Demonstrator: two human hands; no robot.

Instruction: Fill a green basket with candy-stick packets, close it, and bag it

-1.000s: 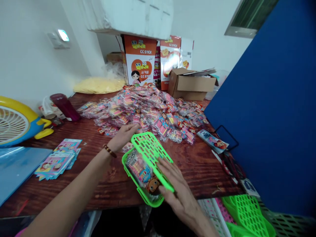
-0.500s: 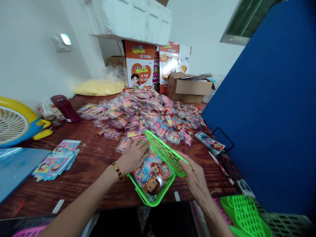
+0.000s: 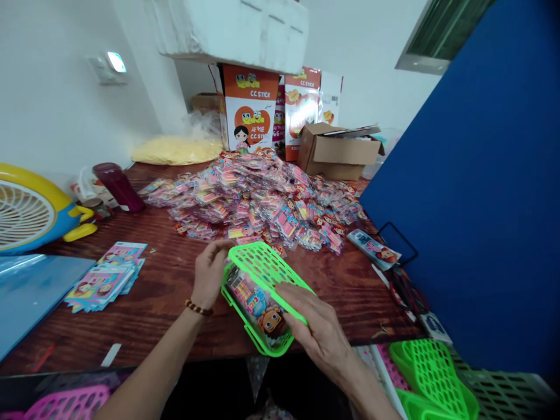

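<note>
On the wooden table (image 3: 175, 338), before a heap of bagged packets (image 3: 258, 192), sits 1 green plastic basket (image 3: 273, 352). Its perforated lid (image 3: 258, 262) is ajar, not yet shut; the right hand (image 3: 317, 321) grasps it. The left hand (image 3: 207, 277), fingers curled, meets the far corner, grip unclear. Packets inside (image 3: 258, 303) are already loaded.

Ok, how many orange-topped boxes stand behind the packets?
2. The left box stands behind the packets; the right box is to its right, partly covered by the brown carton. Others may be hidden.
</note>
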